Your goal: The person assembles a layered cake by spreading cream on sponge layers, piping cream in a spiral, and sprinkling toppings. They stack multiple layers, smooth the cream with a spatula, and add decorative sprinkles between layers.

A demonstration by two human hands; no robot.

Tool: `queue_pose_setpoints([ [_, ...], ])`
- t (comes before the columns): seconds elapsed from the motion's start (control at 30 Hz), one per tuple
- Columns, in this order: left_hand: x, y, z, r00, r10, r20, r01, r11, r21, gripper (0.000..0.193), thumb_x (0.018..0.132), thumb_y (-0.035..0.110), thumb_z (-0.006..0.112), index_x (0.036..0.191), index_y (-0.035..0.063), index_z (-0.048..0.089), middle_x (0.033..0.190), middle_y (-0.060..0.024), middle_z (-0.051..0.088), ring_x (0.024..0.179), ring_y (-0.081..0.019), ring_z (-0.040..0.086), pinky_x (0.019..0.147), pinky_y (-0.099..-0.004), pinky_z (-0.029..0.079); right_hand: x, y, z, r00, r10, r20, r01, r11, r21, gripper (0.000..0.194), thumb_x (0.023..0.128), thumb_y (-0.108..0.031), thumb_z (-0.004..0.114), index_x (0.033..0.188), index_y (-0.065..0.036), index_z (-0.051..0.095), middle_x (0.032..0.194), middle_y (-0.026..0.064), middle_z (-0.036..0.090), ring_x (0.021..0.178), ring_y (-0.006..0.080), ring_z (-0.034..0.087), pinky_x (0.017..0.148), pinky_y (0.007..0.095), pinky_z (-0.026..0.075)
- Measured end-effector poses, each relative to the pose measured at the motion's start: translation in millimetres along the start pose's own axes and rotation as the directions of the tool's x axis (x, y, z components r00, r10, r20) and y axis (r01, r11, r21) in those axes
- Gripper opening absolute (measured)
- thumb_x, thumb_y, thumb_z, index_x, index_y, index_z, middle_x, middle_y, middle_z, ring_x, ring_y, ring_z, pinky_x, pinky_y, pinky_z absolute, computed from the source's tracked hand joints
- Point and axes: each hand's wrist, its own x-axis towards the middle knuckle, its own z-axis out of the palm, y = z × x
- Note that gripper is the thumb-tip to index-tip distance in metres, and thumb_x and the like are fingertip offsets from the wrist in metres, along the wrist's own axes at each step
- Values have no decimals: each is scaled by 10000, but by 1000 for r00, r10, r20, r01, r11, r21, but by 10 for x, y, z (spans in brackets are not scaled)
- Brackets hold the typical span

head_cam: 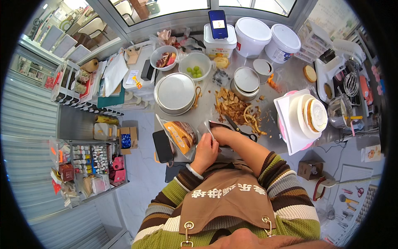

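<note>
At the table's front edge my left hand (206, 152) pinches the rim of a clear plastic bag (203, 128). My right hand (220, 135) reaches into the mouth of this bag, its fingers hidden, so what they hold cannot be seen. Just right of that hand lies a pair of black scissors (252, 136), partly covered by the wrist. Beyond the hands spreads a loose heap of brown cake trimmings (233, 104). To the left rests a packet with an orange and brown label (181, 137), close by a dark phone (163, 146).
Round metal cake tins (175, 91) stand back left, with more tins (246, 78) behind the trimmings. A tiered cream-and-sponge stack (314, 113) on a white board (287, 130) occupies the right. Bowls of fruit (199, 66) and white tubs (253, 35) line the back.
</note>
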Motion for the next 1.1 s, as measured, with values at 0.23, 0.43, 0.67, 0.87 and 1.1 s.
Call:
queue_pose_setpoints([
  [0.23,53,-101,87,998,-11,-59,6,997,-78,151,979,110,577,940,-13,499,946,-241,548,833,-480,550,732,-520,466,-175,-54,-63,989,123,-82,-71,882,466,379,801,-108,727,1160,1,676,965,226,731,784,339,704,692,454,543],
  [0.43,100,-42,136,994,81,-79,-86,994,-64,185,980,92,593,912,-35,477,880,-215,507,722,-400,528,672,-452,466,-235,-121,-69,893,386,230,-360,309,881,329,1045,-288,517,1195,-43,676,988,127,727,871,252,686,779,419,546],
  [0.67,84,50,79,1000,-1,-18,1,999,-46,162,973,104,586,934,-24,495,939,-236,522,827,-451,533,724,-494,455,33,44,362,826,538,170,-49,-231,972,320,1057,-342,503,1140,-92,685,1017,77,703,860,208,649,742,372,512],
  [0.87,78,38,82,991,68,-111,-72,997,-36,173,968,78,594,890,-32,486,843,-205,488,720,-386,513,663,-452,447,93,108,360,833,515,203,-77,-255,964,262,1048,-320,502,955,-123,648,802,16,623,567,176,496,501,338,352],
  [1.1,71,-56,105,986,59,-158,-60,998,1,183,968,78,597,883,-31,478,838,-204,494,709,-372,520,652,-445,451,-99,-86,146,810,582,73,-246,224,943,303,1050,-326,510,1187,-116,681,983,78,740,834,237,677,665,416,528],
])
